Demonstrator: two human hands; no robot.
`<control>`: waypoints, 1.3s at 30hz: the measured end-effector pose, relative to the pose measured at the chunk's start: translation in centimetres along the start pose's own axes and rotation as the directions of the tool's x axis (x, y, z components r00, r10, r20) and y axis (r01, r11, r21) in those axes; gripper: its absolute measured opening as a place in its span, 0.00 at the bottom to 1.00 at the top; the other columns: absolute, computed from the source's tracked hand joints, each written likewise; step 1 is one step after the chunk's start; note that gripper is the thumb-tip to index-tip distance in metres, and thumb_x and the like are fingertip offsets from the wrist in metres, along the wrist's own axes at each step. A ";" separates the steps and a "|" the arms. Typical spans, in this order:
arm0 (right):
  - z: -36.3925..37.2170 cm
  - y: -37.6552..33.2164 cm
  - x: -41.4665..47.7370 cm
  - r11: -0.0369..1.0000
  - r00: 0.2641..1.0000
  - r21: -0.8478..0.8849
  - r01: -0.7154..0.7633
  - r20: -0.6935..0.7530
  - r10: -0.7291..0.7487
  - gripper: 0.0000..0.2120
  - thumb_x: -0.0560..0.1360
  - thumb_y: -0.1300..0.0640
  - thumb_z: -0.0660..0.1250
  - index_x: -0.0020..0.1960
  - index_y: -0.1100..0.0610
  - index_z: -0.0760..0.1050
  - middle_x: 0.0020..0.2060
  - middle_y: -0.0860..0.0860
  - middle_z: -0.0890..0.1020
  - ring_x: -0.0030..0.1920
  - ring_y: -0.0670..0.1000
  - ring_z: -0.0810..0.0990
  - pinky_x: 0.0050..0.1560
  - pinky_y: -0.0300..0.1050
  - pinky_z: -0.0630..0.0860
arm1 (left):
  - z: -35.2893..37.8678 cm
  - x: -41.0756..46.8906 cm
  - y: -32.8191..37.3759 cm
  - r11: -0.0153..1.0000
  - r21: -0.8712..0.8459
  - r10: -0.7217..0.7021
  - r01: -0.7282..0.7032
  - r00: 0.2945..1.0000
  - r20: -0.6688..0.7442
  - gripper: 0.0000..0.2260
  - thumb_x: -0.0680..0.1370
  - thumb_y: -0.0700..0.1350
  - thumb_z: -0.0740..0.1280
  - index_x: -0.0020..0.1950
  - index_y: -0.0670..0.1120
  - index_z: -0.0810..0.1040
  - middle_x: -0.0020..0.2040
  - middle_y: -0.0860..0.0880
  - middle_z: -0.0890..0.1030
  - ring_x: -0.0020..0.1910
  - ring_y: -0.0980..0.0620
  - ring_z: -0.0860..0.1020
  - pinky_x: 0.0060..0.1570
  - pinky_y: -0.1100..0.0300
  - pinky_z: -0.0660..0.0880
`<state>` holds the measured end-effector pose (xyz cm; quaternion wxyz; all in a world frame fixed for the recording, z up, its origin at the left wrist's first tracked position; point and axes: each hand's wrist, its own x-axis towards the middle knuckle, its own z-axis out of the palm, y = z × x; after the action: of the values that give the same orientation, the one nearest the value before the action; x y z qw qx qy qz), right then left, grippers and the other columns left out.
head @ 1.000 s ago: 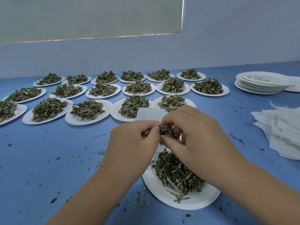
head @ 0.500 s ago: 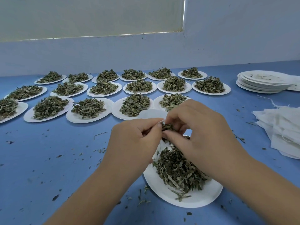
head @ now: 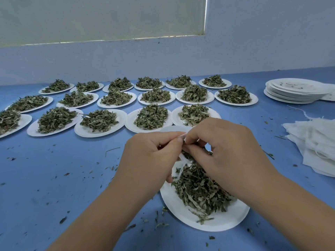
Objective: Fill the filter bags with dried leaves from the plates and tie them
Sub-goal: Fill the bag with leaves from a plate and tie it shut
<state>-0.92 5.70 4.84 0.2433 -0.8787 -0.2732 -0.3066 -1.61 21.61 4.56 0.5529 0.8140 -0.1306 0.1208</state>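
Over a blue surface (head: pixel 54 178), the left hand (head: pixel 154 156) and right hand (head: pixel 223 147) meet fingertip to fingertip, both pinching a small white filter bag (head: pixel 172 129) just above a near plate (head: pixel 181 214) heaped with dried leaves (head: pixel 199 189). Behind stand rows of leaf-filled plates (head: pixel 101 122). At the right are a stack of empty plates (head: pixel 293 91) and a pile of empty bags (head: pixel 317 142).

White filter bag (head: pixel 170 129) held over near plate (head: pixel 217 221), dried leaves (head: pixel 197 189) heaped on it
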 end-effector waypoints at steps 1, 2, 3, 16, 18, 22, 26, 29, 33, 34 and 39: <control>0.0 0.0 0.0 1.000 1.000 0.003 0.001 0.002 -0.001 0.03 0.72 0.59 0.72 0.39 0.54 0.80 0.35 0.48 0.78 0.36 0.49 0.76 0.32 0.49 0.75 | 0.0 0.0 0.0 1.000 -0.003 -0.003 0.003 1.000 0.000 0.13 0.78 0.44 0.66 0.44 0.61 0.85 0.20 0.53 0.74 0.19 0.52 0.74 0.26 0.68 0.70; 0.0 0.1 0.0 1.000 1.000 0.010 0.001 0.001 -0.001 0.03 0.72 0.59 0.72 0.40 0.54 0.81 0.36 0.48 0.78 0.35 0.48 0.75 0.32 0.47 0.75 | 0.0 0.0 0.0 1.000 -0.009 -0.004 0.004 1.000 0.000 0.13 0.77 0.44 0.66 0.43 0.61 0.85 0.20 0.53 0.74 0.19 0.52 0.74 0.25 0.67 0.71; 0.0 0.1 0.0 1.000 1.000 0.016 0.003 -0.004 -0.002 0.03 0.73 0.58 0.70 0.40 0.54 0.81 0.37 0.48 0.78 0.35 0.47 0.74 0.32 0.46 0.74 | 0.0 0.0 -0.1 1.000 -0.015 -0.004 0.004 1.000 0.002 0.14 0.77 0.44 0.66 0.43 0.62 0.85 0.20 0.53 0.74 0.19 0.53 0.74 0.25 0.67 0.71; -0.9 0.3 0.3 0.983 0.992 0.142 -0.114 -0.034 0.120 0.04 0.74 0.51 0.65 0.45 0.46 0.80 0.40 0.38 0.79 0.44 0.37 0.72 0.45 0.28 0.66 | -0.4 0.6 -0.7 0.997 -0.077 -0.006 0.004 1.000 -0.029 0.13 0.78 0.44 0.66 0.43 0.61 0.85 0.20 0.46 0.73 0.19 0.51 0.73 0.29 0.67 0.72; -1.3 0.6 0.5 0.971 0.985 0.191 -0.147 -0.064 0.161 0.04 0.74 0.48 0.65 0.47 0.45 0.78 0.41 0.37 0.77 0.44 0.36 0.73 0.46 0.27 0.66 | -0.7 0.8 -0.9 0.991 -0.132 -0.040 0.034 0.998 -0.046 0.11 0.77 0.44 0.67 0.42 0.60 0.85 0.20 0.46 0.72 0.19 0.50 0.72 0.29 0.59 0.73; -1.7 1.3 0.7 0.945 0.969 0.218 -0.243 0.093 0.228 0.20 0.67 0.31 0.66 0.55 0.39 0.72 0.48 0.36 0.73 0.48 0.38 0.74 0.45 0.24 0.67 | -1.2 1.0 -1.0 0.971 -0.224 -0.102 0.085 0.993 -0.065 0.08 0.77 0.46 0.68 0.43 0.57 0.86 0.22 0.46 0.72 0.20 0.49 0.71 0.28 0.57 0.73; -0.9 1.3 0.5 0.945 0.940 0.184 -0.272 0.259 0.220 0.29 0.62 0.33 0.68 0.61 0.35 0.67 0.50 0.33 0.72 0.47 0.36 0.75 0.41 0.28 0.69 | -1.3 1.1 -1.1 0.968 -0.234 -0.107 0.087 0.991 -0.074 0.08 0.77 0.46 0.68 0.44 0.56 0.85 0.22 0.46 0.72 0.20 0.48 0.72 0.27 0.59 0.72; -0.6 1.2 0.6 0.937 0.961 0.246 -0.249 0.182 0.207 0.22 0.65 0.41 0.70 0.58 0.37 0.71 0.48 0.36 0.76 0.43 0.39 0.77 0.42 0.29 0.71 | -1.2 0.9 -0.9 0.978 -0.203 -0.067 0.049 0.994 -0.084 0.08 0.76 0.47 0.68 0.43 0.60 0.85 0.22 0.47 0.72 0.20 0.49 0.72 0.28 0.55 0.73; -0.7 1.1 0.5 0.922 0.976 0.320 -0.219 0.077 0.205 0.14 0.68 0.49 0.72 0.53 0.42 0.78 0.41 0.39 0.79 0.39 0.44 0.78 0.42 0.31 0.73 | -1.0 0.7 -0.7 0.989 -0.147 -0.018 0.005 0.996 -0.089 0.11 0.76 0.46 0.67 0.42 0.62 0.85 0.21 0.50 0.72 0.19 0.50 0.72 0.26 0.53 0.75; -0.7 1.1 0.4 0.923 0.978 0.322 -0.209 0.064 0.199 0.12 0.68 0.50 0.73 0.51 0.43 0.79 0.39 0.39 0.78 0.39 0.44 0.78 0.42 0.30 0.72 | -0.9 0.7 -0.7 0.991 -0.131 -0.010 -0.003 0.995 -0.094 0.11 0.76 0.46 0.67 0.42 0.62 0.85 0.21 0.50 0.72 0.18 0.50 0.72 0.25 0.53 0.75; -0.5 1.1 0.3 0.933 0.985 0.316 -0.173 0.030 0.172 0.06 0.70 0.55 0.74 0.46 0.47 0.82 0.37 0.40 0.79 0.40 0.45 0.78 0.40 0.32 0.73 | -0.9 0.6 -0.5 0.996 -0.071 0.038 -0.045 0.995 -0.097 0.14 0.77 0.43 0.66 0.41 0.60 0.85 0.23 0.43 0.71 0.18 0.50 0.72 0.23 0.62 0.72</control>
<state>-0.19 4.65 5.15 0.4070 -0.8491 -0.2410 -0.2353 -0.91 22.56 4.66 0.5854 0.7836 -0.1251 0.1662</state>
